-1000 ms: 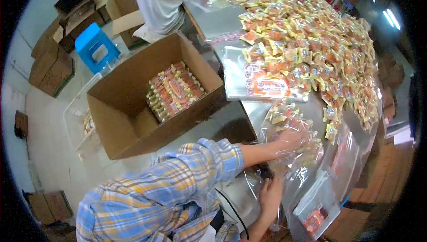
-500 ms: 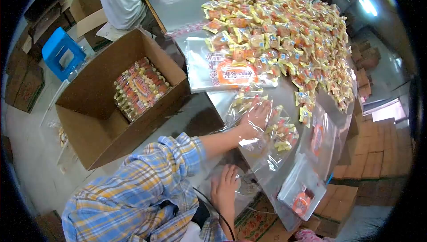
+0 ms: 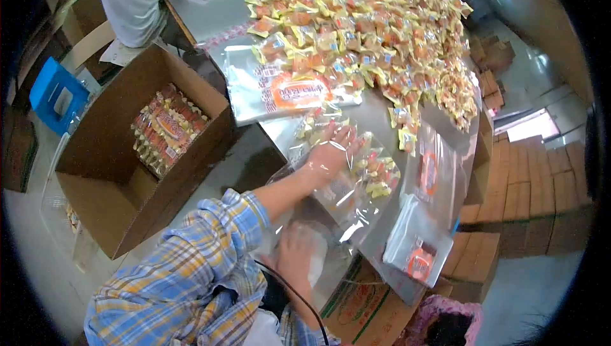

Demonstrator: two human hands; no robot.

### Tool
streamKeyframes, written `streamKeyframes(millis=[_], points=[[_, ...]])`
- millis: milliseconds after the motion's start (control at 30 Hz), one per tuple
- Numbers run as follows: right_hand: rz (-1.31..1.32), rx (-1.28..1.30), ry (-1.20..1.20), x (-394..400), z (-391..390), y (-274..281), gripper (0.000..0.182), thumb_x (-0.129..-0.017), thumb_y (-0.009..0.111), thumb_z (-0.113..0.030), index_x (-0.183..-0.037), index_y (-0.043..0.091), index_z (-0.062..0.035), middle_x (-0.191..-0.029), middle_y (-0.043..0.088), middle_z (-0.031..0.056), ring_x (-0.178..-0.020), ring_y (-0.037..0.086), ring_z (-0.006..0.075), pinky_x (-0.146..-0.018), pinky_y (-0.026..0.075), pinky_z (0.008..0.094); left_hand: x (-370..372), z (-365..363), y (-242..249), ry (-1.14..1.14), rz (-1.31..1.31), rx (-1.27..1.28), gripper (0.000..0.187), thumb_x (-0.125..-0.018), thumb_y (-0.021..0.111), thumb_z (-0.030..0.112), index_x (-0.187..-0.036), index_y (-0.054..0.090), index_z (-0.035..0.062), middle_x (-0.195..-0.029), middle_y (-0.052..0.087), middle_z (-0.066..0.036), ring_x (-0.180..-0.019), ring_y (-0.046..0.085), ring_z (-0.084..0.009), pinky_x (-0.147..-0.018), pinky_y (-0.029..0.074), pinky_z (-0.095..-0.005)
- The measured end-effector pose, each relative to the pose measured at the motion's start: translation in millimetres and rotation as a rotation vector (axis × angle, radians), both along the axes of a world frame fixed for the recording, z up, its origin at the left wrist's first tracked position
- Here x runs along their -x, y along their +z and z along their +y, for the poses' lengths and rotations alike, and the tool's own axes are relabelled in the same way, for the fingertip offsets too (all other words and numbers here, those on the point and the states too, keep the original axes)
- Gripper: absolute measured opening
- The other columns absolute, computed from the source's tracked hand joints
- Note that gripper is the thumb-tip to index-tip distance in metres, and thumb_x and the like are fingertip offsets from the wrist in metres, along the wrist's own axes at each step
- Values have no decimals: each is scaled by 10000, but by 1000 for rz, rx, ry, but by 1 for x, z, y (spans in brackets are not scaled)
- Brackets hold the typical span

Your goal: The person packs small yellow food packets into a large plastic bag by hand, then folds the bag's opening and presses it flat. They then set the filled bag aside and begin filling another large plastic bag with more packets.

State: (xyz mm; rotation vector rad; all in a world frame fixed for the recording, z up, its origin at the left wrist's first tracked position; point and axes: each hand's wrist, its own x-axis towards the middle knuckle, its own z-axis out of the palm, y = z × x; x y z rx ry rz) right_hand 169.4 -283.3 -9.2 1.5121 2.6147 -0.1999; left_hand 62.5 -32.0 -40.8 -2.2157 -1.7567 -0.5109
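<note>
My left hand (image 3: 332,154) is in or under clear film of a plastic bag (image 3: 347,209), its fingers spread beside small yellow-and-orange wrapped packets (image 3: 380,174). Lower down, blurred by motion, my right hand (image 3: 298,258) is at the near end of the clear film, by the table's edge; whether it grips the film cannot be made out. A stack of printed clear bags (image 3: 299,91) lies just beyond my left hand. More printed bags (image 3: 417,250) lie to the right.
A large heap of wrapped packets (image 3: 375,34) covers the far table. At left stands an open carton (image 3: 95,187) holding a filled pack (image 3: 167,131), near a blue stool (image 3: 58,96). A person in a white shirt (image 3: 133,2) is at the upper left. Stacked cartons (image 3: 528,187) stand at right.
The view has shifted, so the table and carton appear further left. My right hand has moved left relative to the table edge and is now blurred. My left hand stays at the packets.
</note>
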Motion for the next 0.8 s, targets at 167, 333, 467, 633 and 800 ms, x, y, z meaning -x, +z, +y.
streamKeyframes(millis=[167, 333, 467, 633, 800], points=[[530, -69, 19, -43, -39, -7, 424, -785, 785, -131, -1177, 651, -44, -1121, 650, 150, -1035, 621, 344, -916, 484, 464, 7, -17, 42, -85, -172, 169, 1010, -761, 770, 574, -1590, 375, 152, -1617, 412, -181, -1527, 337, -324, -1270, 171, -569], [686, -115, -463, -72, -73, 0, 324, -796, 817, -68, -1078, 658, -47, -1014, 681, 114, -923, 685, 294, -835, 535, 399, 4, -11, 36, -103, -223, 77, 916, -811, 737, 552, -1566, 414, 147, -1565, 460, -197, -1487, 383, -335, -1247, 211, -557], [1478, 357, -1240, -55, -101, -44, 702, -837, 836, -115, -1416, 452, -18, -1359, 570, 144, -1156, 627, 294, -900, 543, 424, 1, -8, 21, -63, -106, -133, 766, -839, 691, 469, -1513, 494, 161, -1451, 583, -198, -1392, 507, -344, -1204, 305, -527], [2298, 657, -1214, -46, -49, -19, 450, -954, 647, 12, -1371, 488, -47, -1352, 578, 171, -1244, 580, 274, -1058, 428, 373, 5, -10, 20, -113, -237, -107, 841, -798, 723, 520, -1517, 482, 156, -1488, 557, -192, -1422, 482, -356, -1215, 292, -537], [1629, 540, -1066, -55, -71, -53, 149, -983, 701, -121, -1030, 593, -30, -984, 738, 129, -804, 640, 169, -737, 513, 295, 6, -11, 18, -58, -23, -139, 924, -777, 759, 533, -1551, 431, 149, -1534, 506, -205, -1441, 458, -372, -1212, 294, -552]])
